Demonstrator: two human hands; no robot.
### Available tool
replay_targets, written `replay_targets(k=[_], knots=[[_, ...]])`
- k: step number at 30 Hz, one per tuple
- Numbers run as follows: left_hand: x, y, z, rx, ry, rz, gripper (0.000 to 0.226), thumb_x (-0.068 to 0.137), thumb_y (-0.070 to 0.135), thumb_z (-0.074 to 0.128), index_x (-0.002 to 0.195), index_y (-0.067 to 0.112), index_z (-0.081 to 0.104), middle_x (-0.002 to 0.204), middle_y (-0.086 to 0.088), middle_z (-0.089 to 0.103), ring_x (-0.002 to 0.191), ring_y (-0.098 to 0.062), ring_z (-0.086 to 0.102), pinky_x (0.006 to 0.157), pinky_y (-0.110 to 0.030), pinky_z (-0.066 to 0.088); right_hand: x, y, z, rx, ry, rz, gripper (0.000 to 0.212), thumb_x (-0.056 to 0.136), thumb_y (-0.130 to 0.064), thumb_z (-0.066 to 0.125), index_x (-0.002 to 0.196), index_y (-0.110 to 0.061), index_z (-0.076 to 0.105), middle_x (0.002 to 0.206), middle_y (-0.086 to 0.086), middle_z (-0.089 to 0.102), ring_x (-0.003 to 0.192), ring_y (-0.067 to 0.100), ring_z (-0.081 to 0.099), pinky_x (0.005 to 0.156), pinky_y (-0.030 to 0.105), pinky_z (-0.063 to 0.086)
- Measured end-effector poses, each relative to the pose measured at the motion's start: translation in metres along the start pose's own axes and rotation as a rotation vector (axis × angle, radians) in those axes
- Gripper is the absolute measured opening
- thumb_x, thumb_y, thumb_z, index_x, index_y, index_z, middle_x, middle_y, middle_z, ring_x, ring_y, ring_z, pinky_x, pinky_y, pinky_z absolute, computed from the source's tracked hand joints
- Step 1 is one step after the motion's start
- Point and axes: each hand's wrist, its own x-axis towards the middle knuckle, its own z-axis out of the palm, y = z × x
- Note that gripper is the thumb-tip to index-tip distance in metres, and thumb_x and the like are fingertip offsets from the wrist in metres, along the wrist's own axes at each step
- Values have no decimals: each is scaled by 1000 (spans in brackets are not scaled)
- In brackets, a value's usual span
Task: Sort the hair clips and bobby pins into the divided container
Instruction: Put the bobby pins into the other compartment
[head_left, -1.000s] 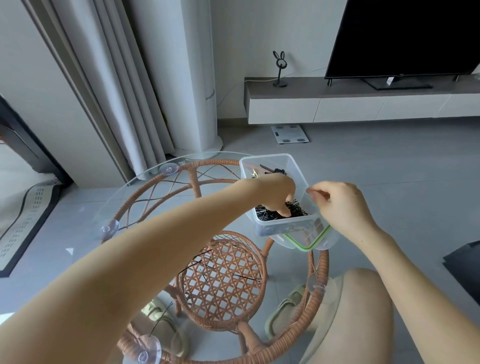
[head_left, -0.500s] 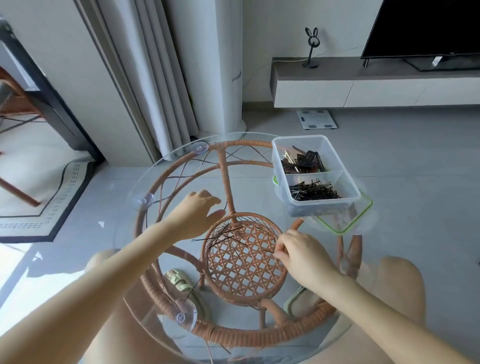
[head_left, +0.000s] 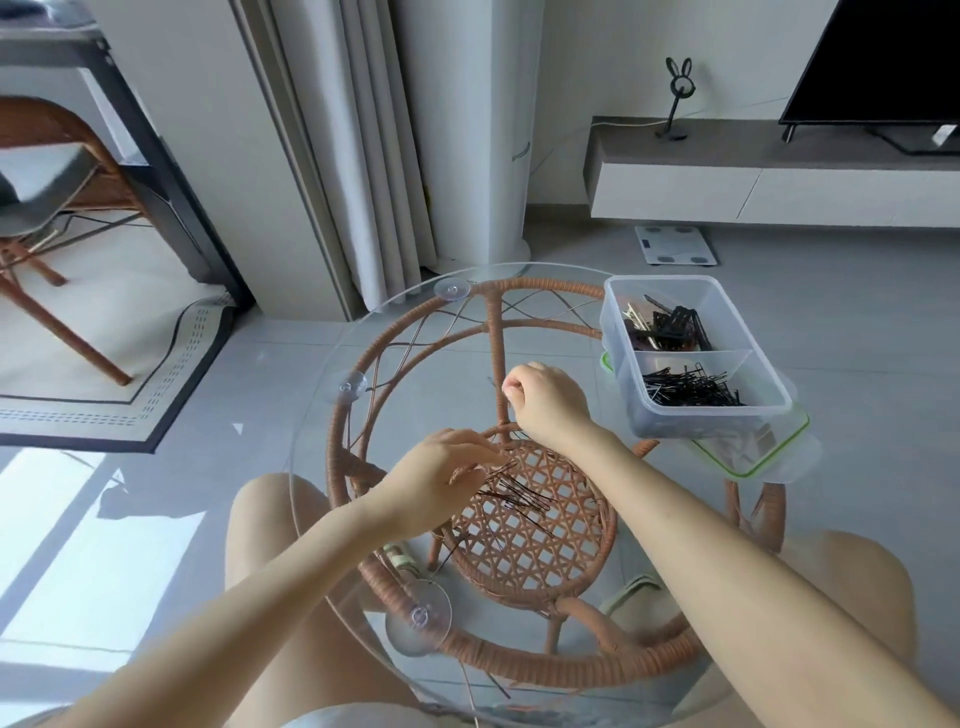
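A clear divided container (head_left: 618, 332) stands at the right of the round glass table. Its far compartment holds hair clips (head_left: 667, 325), its near one a heap of black bobby pins (head_left: 691, 391). A loose bunch of bobby pins (head_left: 519, 493) lies on the glass at the centre. My left hand (head_left: 441, 480) rests on the bunch's left end, fingertips pinched together on the pins. My right hand (head_left: 548, 405) hovers just beyond it, left of the container, thumb and forefinger pinched; a thin dark pin seems to stick out at the fingertips.
The glass top (head_left: 332, 467) sits on a rattan frame (head_left: 519, 540) seen through it. A green-rimmed lid (head_left: 748, 460) lies under the container's near end. Single pins lie near a suction cup (head_left: 452, 553) and at the front edge (head_left: 498, 686). My knees are below the table.
Both hands left the container and came back over the table's centre. My left hand moved right onto the pin bunch; my right hand rose from the near side toward the far middle, pinched.
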Motion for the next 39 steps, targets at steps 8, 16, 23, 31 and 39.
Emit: replay_targets(k=[8, 16, 23, 31, 39], knots=[[-38, -10, 3, 229, -94, -181, 73, 70, 48, 68, 134, 26, 42, 124, 6, 45, 118, -13, 40, 103, -32, 39, -70, -15, -12, -16, -294, -246, 33, 86, -43, 50, 103, -16, 56, 107, -1, 55, 102, 14, 46, 89, 32, 39], [-26, -19, 5, 217, 11, -157, 51, 75, 44, 67, 117, 18, 55, 114, -1, 53, 107, -19, 51, 93, -32, 45, -81, -22, -24, 132, -197, -161, 39, 92, -29, 48, 127, -11, 48, 130, 3, 51, 123, 17, 42, 101, 28, 32], [-15, -19, 15, 177, 170, -234, 40, 79, 46, 60, 105, 16, 59, 107, -2, 56, 102, -20, 51, 87, -29, 42, -21, -28, 7, 167, -247, -32, 43, 99, -18, 28, 141, -13, 28, 150, 8, 30, 139, 28, 23, 111, 41, 23], [-35, -23, 10, 106, 254, -293, 34, 93, 29, 46, 122, 15, 56, 117, -5, 57, 107, -22, 56, 96, -33, 45, -91, -14, -2, 242, -416, -325, 43, 97, -11, 33, 139, -20, 35, 148, -3, 33, 135, -1, 16, 111, 13, 10], [-37, 10, 18, 139, -41, -115, 43, 89, 39, 51, 128, 21, 51, 123, 1, 48, 115, -16, 45, 101, -28, 39, -121, -12, -37, -81, -282, -325, 83, 71, -61, 59, 139, -21, 32, 140, -6, 43, 128, 14, 37, 108, 31, 25]])
